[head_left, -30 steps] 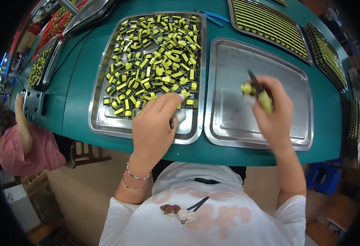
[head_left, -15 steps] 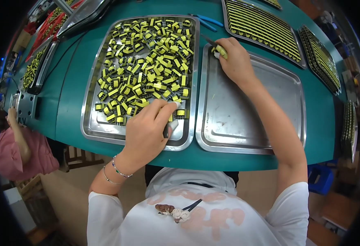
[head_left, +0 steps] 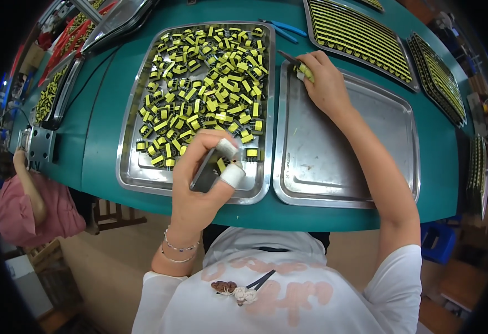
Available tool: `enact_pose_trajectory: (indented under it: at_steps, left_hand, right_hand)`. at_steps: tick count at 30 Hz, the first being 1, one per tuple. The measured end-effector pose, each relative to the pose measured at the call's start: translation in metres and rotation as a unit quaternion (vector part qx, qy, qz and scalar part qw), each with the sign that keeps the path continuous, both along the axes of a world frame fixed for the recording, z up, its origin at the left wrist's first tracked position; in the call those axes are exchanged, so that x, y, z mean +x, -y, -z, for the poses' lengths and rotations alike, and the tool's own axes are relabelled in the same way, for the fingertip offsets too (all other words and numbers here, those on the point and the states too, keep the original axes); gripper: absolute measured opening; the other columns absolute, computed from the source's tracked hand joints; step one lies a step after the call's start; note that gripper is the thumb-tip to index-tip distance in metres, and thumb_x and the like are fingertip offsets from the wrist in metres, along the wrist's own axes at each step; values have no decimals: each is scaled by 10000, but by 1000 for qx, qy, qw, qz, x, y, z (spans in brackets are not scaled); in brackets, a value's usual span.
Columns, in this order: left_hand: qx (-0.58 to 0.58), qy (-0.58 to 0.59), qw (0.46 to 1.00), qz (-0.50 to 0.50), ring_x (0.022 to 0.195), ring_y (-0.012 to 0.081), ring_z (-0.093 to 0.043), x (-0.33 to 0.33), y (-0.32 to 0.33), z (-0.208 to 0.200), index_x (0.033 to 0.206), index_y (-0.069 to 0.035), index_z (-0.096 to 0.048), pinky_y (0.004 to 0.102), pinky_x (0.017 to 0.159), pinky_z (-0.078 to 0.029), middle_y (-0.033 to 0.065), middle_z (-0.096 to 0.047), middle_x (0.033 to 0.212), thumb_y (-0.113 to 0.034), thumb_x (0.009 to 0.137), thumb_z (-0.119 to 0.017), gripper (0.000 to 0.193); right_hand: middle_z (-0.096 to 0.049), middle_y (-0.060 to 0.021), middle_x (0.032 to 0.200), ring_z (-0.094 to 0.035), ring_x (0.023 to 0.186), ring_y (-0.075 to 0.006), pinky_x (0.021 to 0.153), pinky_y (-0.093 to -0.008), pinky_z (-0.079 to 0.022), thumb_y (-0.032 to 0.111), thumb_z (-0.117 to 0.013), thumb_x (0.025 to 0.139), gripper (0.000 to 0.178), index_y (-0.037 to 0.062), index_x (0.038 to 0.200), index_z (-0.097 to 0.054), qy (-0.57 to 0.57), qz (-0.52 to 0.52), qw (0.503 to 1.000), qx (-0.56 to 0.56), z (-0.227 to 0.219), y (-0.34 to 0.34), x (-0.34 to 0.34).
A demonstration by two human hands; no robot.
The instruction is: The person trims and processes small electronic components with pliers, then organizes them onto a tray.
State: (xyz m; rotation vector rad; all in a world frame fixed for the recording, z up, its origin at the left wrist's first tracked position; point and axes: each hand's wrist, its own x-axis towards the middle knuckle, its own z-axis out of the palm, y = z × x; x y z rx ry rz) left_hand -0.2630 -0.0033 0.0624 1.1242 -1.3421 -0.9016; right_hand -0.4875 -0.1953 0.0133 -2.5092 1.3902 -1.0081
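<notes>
My left hand (head_left: 196,178) is over the near right part of the left metal tray (head_left: 144,181). White coverings wrap its thumb and index fingertips, which are parted in a curve. A small yellow-and-black coil component (head_left: 221,165) shows in the gap; I cannot tell whether it is touched. Several more coil components lie jumbled in that tray, their metal pins showing. My right hand (head_left: 326,83) is closed at the far left corner of the right metal tray (head_left: 344,139). A thin grey pointed tool (head_left: 289,57) sticks out of it, and something yellow (head_left: 306,72) shows by its fingers.
Blue-handled pliers (head_left: 282,29) lie beyond the trays on the green table (head_left: 99,111). At the far right stand trays of components in neat rows (head_left: 361,42). A co-worker in a pink top (head_left: 38,209) sits to the left, beside a metal fixture (head_left: 41,147).
My left hand has turned and parted its thumb and index finger, which were close together over the components. My right hand stays at the tray corner. The whole view has shifted slightly.
</notes>
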Motion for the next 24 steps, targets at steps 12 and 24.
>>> enact_pose_trajectory:
  at_steps: [12, 24]
  left_hand:
    - [237, -450, 852, 123, 804, 120, -534, -21, -5, -7, 1286, 15, -481, 247, 752, -478, 170, -600, 1188, -238, 964, -520, 411]
    - [258, -378, 879, 135, 834, 120, -610, -39, -12, -2, 1274, 17, -513, 247, 687, -543, 175, -611, 1164, -228, 912, -623, 451]
  right_hand:
    - [-563, -170, 873, -564, 772, -373, 690, -383, -449, 131, -621, 812, 214, 14, 977, -551, 34, -79, 986, 145, -71, -103, -10]
    - [-582, -77, 855, -577, 757, -272, 640, -375, -471, 11, -681, 610, 335, 43, 933, -600, 47, -97, 989, 102, -62, -181, -10]
